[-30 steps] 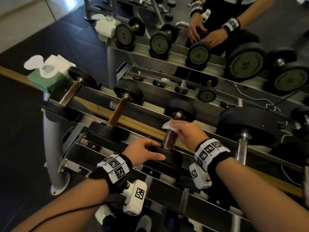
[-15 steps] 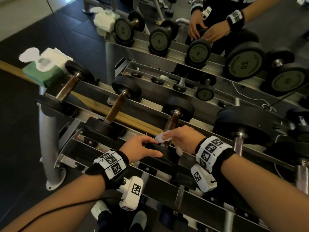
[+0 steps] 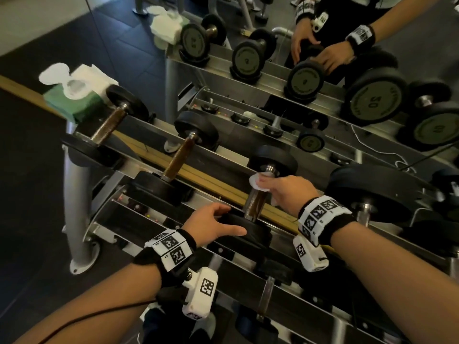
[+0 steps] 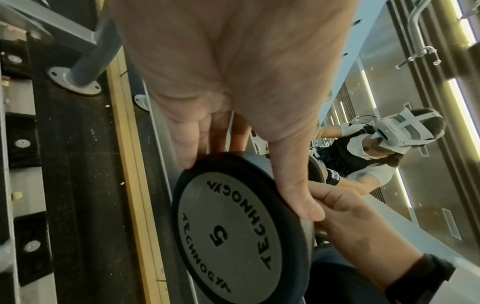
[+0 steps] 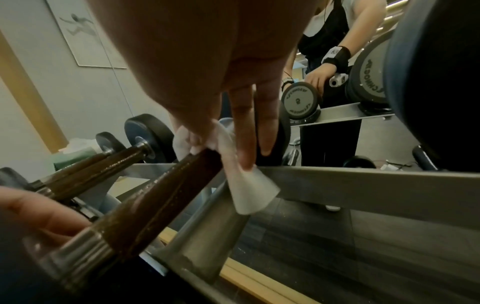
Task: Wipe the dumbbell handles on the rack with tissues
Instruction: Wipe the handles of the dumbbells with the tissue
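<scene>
The third dumbbell from the left lies across the metal rack, its brown handle running between two black heads. My right hand grips a white tissue wrapped round the far end of that handle, near the far head. The right wrist view shows the tissue folded over the handle, a loose flap hanging below my fingers. My left hand grips the rim of the near head, thumb on top. That head's face reads 5 in the left wrist view.
Two more dumbbells with brown handles lie on the rack to the left. A green tissue box sits at the rack's far left end. A big black dumbbell head sits close on the right. Behind the rack is a mirror.
My right hand has slid the tissue up the handle from its near part to the far end by the far head. The left hand has kept its hold on the near head.
</scene>
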Tool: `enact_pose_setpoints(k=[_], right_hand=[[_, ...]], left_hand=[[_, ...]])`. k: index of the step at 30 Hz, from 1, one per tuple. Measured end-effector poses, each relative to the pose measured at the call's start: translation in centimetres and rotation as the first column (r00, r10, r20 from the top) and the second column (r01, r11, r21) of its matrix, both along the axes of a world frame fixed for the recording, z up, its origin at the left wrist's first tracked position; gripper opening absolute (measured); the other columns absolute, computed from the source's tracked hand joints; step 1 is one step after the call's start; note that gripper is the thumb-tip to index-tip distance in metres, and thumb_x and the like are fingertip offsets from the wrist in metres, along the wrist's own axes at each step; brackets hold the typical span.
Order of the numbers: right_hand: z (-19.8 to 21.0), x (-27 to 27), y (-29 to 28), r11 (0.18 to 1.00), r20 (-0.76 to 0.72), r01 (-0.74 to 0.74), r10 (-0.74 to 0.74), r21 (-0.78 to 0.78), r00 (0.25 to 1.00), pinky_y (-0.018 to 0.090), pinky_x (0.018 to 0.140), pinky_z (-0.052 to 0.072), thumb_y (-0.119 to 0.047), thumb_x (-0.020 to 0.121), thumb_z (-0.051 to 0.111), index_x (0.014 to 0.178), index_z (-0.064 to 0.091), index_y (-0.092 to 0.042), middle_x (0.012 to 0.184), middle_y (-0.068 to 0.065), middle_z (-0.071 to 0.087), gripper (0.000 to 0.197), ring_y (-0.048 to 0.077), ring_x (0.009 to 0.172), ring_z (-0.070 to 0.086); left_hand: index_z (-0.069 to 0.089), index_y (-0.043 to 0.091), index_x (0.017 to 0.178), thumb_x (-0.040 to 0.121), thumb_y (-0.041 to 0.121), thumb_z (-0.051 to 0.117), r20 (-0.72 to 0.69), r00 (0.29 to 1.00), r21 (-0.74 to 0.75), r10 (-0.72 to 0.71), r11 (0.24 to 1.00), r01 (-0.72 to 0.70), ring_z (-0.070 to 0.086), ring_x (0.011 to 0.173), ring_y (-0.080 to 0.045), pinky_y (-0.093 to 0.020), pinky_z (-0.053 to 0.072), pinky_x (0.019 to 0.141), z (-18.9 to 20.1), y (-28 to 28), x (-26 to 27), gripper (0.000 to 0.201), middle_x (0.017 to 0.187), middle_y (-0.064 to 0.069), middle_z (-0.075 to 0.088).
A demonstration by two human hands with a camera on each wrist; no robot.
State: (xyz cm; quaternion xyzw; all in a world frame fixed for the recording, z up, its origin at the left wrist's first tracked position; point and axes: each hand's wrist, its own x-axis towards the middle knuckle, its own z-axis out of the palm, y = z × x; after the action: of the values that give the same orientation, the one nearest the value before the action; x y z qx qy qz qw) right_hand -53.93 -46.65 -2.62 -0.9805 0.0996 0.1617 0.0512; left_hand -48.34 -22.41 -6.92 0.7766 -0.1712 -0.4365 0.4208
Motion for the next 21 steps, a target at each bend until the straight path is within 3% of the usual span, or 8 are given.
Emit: enact_pose_setpoints(k=[3, 6, 8, 12, 14, 16, 18, 21], right_hand=[[0.4, -0.5, 0.3, 0.997, -0.083, -0.004, 0.010, 0.078, 0.996, 0.029, 0.084, 0.046, -0.040, 0.103, 0.038, 0.135, 0.040, -0.055, 0.119, -0.005, 0.063, 0.035, 0.018, 0.103, 0.062], [0.3, -0.8, 1.0, 0.983, -0.117, -0.038, 0.059, 0.180, 0.991, 0.039, 0.103, 0.045, -0.030, 0.104, 0.039, 0.140, 0.052, -0.036, 0.139, 0.000, 0.056, 0.039, 0.024, 0.124, 0.056], [0.3, -1.5, 1.7, 0.969, -0.134, -0.054, 0.088, 0.241, 0.987, 0.037, 0.102, 0.045, -0.028, 0.103, 0.042, 0.137, 0.056, -0.035, 0.133, -0.001, 0.060, 0.037, 0.023, 0.122, 0.057], [0.2, -2.8, 2.1, 0.794, -0.229, 0.182, -0.056, 0.580, 0.972, 0.030, 0.099, 0.044, -0.029, 0.099, 0.053, 0.116, 0.066, -0.047, 0.117, -0.022, 0.066, 0.028, -0.001, 0.111, 0.059], [0.8, -2.7, 2.1, 0.686, -0.139, 0.242, -0.203, 0.687, 0.969, 0.025, 0.084, 0.047, -0.030, 0.097, 0.056, 0.105, 0.070, -0.048, 0.097, -0.023, 0.070, 0.025, -0.008, 0.093, 0.062], [1.2, -2.4, 1.8, 0.631, 0.054, 0.239, -0.408, 0.738, 0.911, 0.024, 0.081, 0.050, -0.028, 0.096, 0.057, 0.106, 0.069, -0.048, 0.096, -0.022, 0.071, 0.026, -0.007, 0.091, 0.063], [1.4, -1.4, 1.2, 0.712, 0.248, 0.220, -0.490, 0.666, 0.836, 0.027, 0.085, 0.052, -0.026, 0.096, 0.058, 0.115, 0.068, -0.044, 0.099, -0.013, 0.071, 0.028, 0.004, 0.093, 0.066], [1.0, -0.1, 0.6, 0.925, 0.316, 0.202, -0.306, 0.321, 0.898, 0.028, 0.078, 0.045, -0.029, 0.098, 0.053, 0.124, 0.063, -0.045, 0.090, -0.008, 0.058, 0.032, 0.014, 0.086, 0.056]], left_hand=[[0.056, 0.034, 0.129, 0.063, 0.053, 0.084, 0.020, 1.000, 0.011, -0.004, 1.000, 0.004, 0.054, 0.099, 0.005, -0.013, 0.040, 0.073, -0.1, 0.0, 0.1, 0.074, 0.109, 0.019, 0.060], [0.056, 0.033, 0.131, 0.064, 0.052, 0.084, 0.013, 0.999, 0.015, -0.032, 0.999, 0.032, 0.057, 0.106, 0.000, -0.021, 0.047, 0.087, -0.1, -0.2, 0.4, 0.076, 0.116, 0.015, 0.063], [0.056, 0.036, 0.129, 0.067, 0.052, 0.082, 0.014, 0.997, 0.029, -0.074, 0.997, 0.074, 0.059, 0.103, 0.001, -0.022, 0.048, 0.089, 0.2, -0.3, 0.5, 0.069, 0.112, 0.016, 0.065], [0.060, 0.044, 0.113, 0.073, 0.048, 0.079, 0.036, 0.991, 0.049, -0.128, 0.991, 0.126, 0.057, 0.086, 0.011, -0.010, 0.042, 0.070, 1.1, -0.6, 0.4, 0.045, 0.091, 0.024, 0.063], [0.060, 0.039, 0.120, 0.074, 0.045, 0.079, 0.026, 0.991, 0.045, -0.135, 0.990, 0.134, 0.058, 0.090, 0.009, -0.011, 0.040, 0.069, 1.4, -0.7, 0.6, 0.050, 0.096, 0.021, 0.065], [0.060, 0.032, 0.126, 0.075, 0.044, 0.079, 0.019, 0.990, 0.045, -0.142, 0.989, 0.141, 0.059, 0.094, 0.007, -0.012, 0.042, 0.072, 1.5, -0.7, 0.6, 0.055, 0.101, 0.019, 0.066], [0.057, 0.030, 0.131, 0.075, 0.044, 0.079, 0.019, 0.991, 0.049, -0.130, 0.990, 0.129, 0.057, 0.094, 0.006, -0.013, 0.042, 0.073, 1.5, -0.6, 0.6, 0.061, 0.101, 0.019, 0.064], [0.054, 0.028, 0.136, 0.075, 0.045, 0.079, 0.025, 0.993, 0.052, -0.115, 0.992, 0.113, 0.059, 0.101, -0.001, -0.022, 0.049, 0.087, 1.3, -0.5, 0.5, 0.068, 0.111, 0.013, 0.064]])
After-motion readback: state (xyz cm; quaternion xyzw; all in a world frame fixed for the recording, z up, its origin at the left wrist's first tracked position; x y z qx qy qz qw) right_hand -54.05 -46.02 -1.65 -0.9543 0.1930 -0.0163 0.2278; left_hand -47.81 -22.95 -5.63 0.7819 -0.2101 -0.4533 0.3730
